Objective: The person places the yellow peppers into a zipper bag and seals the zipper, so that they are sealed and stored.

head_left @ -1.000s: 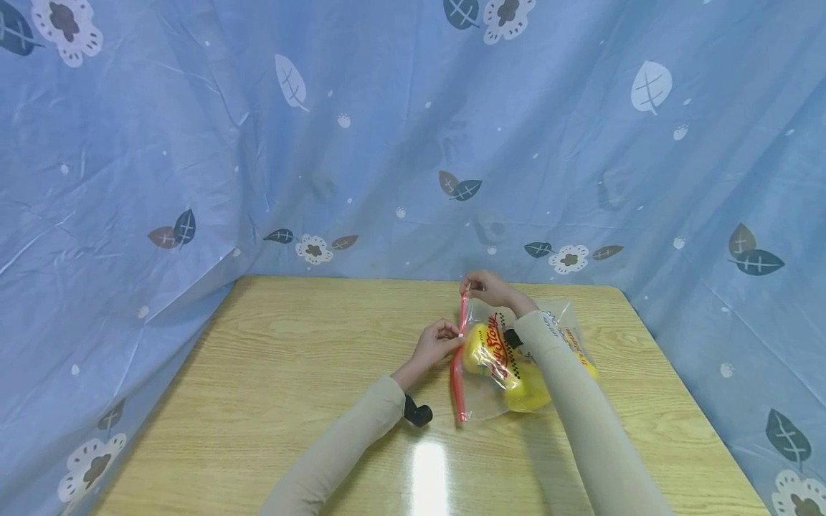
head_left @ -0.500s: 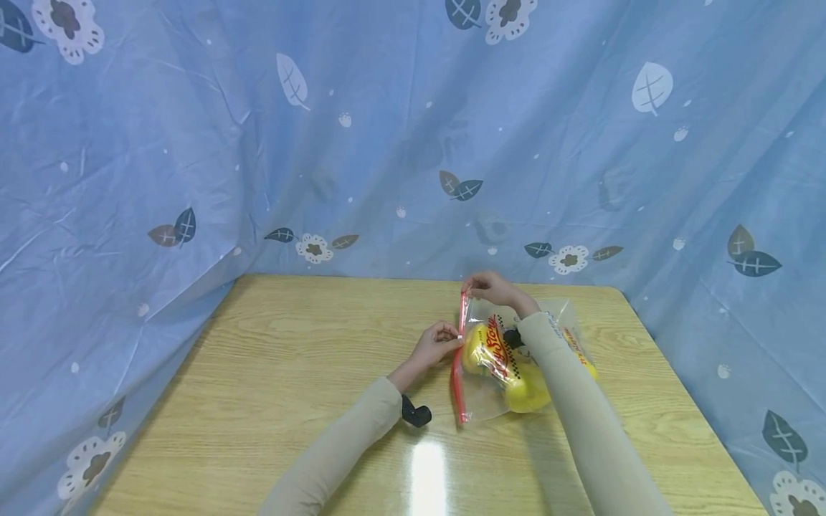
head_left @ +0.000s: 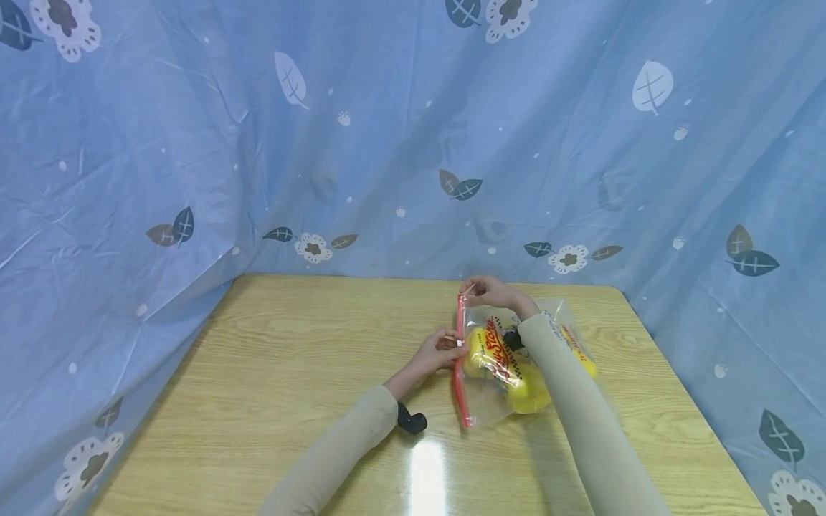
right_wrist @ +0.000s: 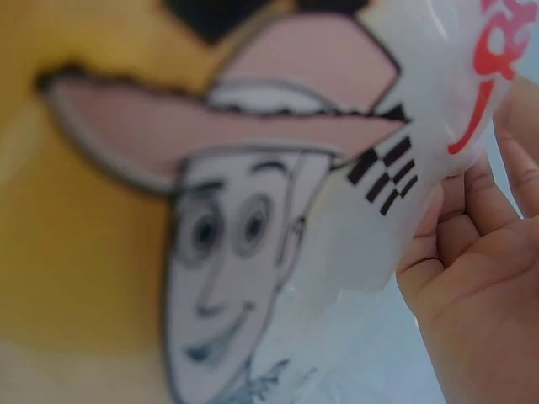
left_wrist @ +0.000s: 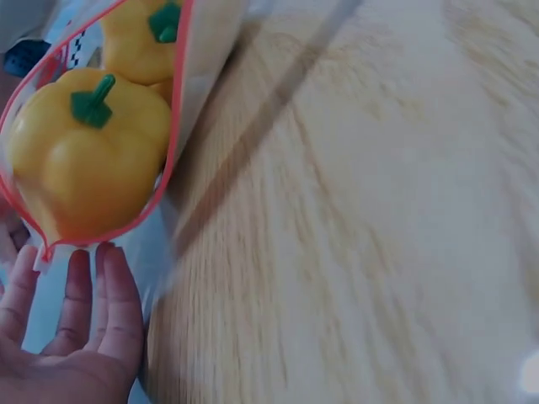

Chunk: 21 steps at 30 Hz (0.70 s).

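A clear zip bag with Toy Story print lies on the right half of the table. Its red zip strip faces left, and the left wrist view shows the mouth gaping. Inside sit yellow bell peppers with green stems, one pepper right at the mouth. My right hand pinches the far end of the strip; its fingers are curled behind the plastic. At the strip's middle, by a white slider, is my left hand. Its fingertips are straight, spread and right at the red edge.
Underneath is a light wooden table, with a bright light reflection near the front. A blue patterned curtain hangs behind it and along both sides. A black wrist camera sticks out below the left wrist.
My left hand has slid slightly toward me along the strip, and its thumb and fingers have spread apart. My right hand stays at the far end, the strip there shifted slightly left.
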Each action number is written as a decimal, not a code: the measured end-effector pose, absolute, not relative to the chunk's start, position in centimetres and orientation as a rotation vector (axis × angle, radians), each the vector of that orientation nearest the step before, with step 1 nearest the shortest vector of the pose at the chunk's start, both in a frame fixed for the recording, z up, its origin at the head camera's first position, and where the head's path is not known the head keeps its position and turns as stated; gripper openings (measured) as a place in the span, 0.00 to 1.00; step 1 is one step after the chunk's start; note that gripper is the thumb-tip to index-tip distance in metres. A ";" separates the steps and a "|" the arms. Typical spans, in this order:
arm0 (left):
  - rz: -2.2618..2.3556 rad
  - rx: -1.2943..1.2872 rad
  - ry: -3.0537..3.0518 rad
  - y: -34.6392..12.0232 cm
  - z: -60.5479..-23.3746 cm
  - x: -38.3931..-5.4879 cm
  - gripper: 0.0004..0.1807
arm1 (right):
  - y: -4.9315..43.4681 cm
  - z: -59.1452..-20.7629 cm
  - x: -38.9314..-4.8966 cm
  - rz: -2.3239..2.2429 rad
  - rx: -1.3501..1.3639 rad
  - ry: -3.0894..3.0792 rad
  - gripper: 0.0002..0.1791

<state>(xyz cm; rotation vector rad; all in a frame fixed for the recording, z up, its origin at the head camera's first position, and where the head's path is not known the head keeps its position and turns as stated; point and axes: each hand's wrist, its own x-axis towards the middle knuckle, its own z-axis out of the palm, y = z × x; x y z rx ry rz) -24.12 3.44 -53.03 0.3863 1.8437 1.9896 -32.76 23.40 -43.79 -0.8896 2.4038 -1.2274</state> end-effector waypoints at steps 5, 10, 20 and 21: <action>1.925 0.459 1.882 3.2 -53.0 -23.9 0.23 | 23.2 -43.5 -32.4 -1.176 -0.758 2.474 0.13; 1.879 0.540 1.904 2.9 -53.0 -23.9 0.27 | 23.1 -43.4 -32.4 -1.176 -0.724 2.487 0.12; 1.863 0.562 1.917 2.3 -51.5 -23.3 0.28 | 22.8 -43.3 -32.3 -1.128 -0.799 2.513 0.10; 1.865 0.563 1.924 2.3 -51.2 -23.1 0.28 | 22.7 -43.3 -32.3 -1.126 -0.804 2.510 0.10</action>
